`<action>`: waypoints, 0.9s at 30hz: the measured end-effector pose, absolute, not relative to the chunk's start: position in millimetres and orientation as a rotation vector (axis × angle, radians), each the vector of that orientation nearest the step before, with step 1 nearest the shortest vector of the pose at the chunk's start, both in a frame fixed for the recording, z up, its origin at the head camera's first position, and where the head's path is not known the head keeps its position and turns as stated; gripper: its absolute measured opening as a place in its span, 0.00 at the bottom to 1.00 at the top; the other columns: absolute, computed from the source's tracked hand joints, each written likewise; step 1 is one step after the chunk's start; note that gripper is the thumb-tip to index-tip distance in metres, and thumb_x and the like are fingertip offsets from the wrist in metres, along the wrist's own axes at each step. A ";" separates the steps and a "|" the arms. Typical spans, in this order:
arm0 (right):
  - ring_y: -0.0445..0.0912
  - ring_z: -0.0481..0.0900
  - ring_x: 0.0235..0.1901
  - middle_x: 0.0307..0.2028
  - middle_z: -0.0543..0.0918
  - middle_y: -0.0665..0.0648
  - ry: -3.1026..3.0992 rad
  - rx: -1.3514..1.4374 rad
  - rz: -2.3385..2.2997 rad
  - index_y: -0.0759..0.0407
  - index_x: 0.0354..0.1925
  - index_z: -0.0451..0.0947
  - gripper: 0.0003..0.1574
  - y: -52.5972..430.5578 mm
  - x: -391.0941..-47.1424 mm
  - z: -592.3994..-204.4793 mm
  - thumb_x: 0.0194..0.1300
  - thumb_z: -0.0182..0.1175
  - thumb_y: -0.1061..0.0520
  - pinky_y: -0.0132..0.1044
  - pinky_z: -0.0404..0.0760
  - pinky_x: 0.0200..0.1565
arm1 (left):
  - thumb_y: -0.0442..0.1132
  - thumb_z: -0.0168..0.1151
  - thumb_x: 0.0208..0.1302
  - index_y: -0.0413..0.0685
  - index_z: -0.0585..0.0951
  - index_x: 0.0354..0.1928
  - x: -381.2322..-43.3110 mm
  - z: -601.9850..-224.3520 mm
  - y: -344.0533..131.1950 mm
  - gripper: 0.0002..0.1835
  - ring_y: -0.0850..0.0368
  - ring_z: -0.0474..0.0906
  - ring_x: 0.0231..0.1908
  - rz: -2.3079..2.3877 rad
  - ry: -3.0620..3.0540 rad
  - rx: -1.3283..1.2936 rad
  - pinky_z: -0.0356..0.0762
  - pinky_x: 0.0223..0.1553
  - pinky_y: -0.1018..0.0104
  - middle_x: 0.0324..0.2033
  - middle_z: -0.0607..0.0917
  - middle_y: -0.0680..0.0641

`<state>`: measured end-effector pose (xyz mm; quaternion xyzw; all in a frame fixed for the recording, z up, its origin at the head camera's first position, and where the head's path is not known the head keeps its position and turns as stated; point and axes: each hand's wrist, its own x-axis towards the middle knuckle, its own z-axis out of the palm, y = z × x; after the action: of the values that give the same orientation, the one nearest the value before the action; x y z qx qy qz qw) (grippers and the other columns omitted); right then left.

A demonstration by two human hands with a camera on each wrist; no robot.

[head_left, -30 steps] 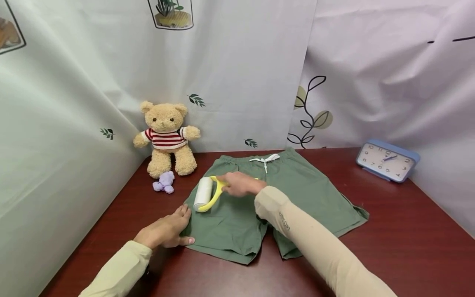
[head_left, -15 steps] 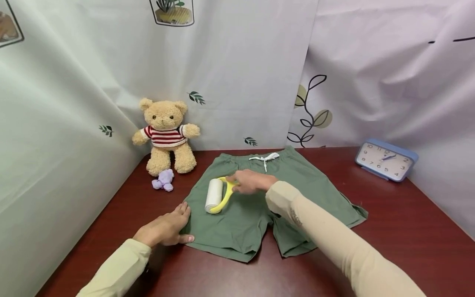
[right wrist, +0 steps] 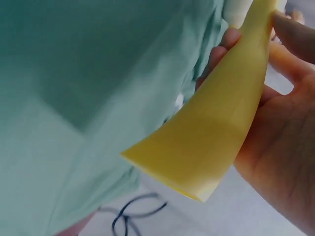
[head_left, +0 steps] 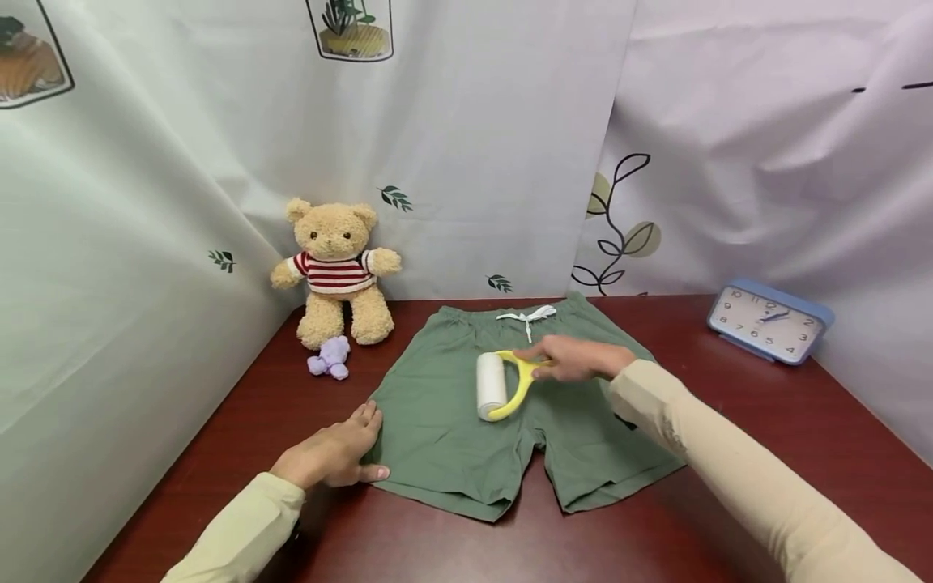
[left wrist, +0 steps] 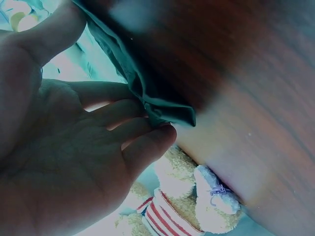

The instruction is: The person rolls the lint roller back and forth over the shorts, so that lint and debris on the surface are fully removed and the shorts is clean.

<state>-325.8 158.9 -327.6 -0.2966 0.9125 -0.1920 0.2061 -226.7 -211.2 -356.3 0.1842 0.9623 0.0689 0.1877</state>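
Green drawstring shorts (head_left: pixel 437 437) lie spread flat on the dark red-brown table, waistband toward the back wall. My right hand (head_left: pixel 576 358) grips the yellow handle of a lint roller (head_left: pixel 492 387), its white roll resting on the shorts near the middle, left of the crotch. In the right wrist view the fingers wrap round the yellow handle (right wrist: pixel 221 118). My left hand (head_left: pixel 335 449) rests at the left leg's outer edge, fingers straight and thumb on the hem corner. The left wrist view shows its palm (left wrist: pixel 64 147) and fingertips against the green cloth (left wrist: pixel 133 73).
A teddy bear (head_left: pixel 335 271) in a striped shirt sits at the back left, with a small purple plush toy (head_left: pixel 331 358) before it. A blue alarm clock (head_left: pixel 769 322) stands at the back right. Printed white curtains (head_left: pixel 466 146) enclose the table (head_left: pixel 437 551).
My right hand has moved the lint roller rightward across the shorts, from the left leg's outer side to near the middle. The left hand has stayed at the left edge.
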 end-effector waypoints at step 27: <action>0.36 0.59 0.18 0.20 0.67 0.47 2.590 -0.704 -0.450 0.60 0.72 0.66 0.37 321.3 -315.7 -307.4 0.69 0.63 0.54 0.28 0.65 0.26 | 0.50 0.68 0.64 0.24 0.58 0.73 -227.4 -357.5 -210.4 0.48 0.29 0.51 0.77 0.193 2.707 0.513 0.62 0.69 0.34 0.76 0.53 0.25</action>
<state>-315.7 321.3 -307.4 -0.2531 0.9308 -0.1616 0.2085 -227.4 -210.4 -357.5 0.1823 0.9625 0.0688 0.1886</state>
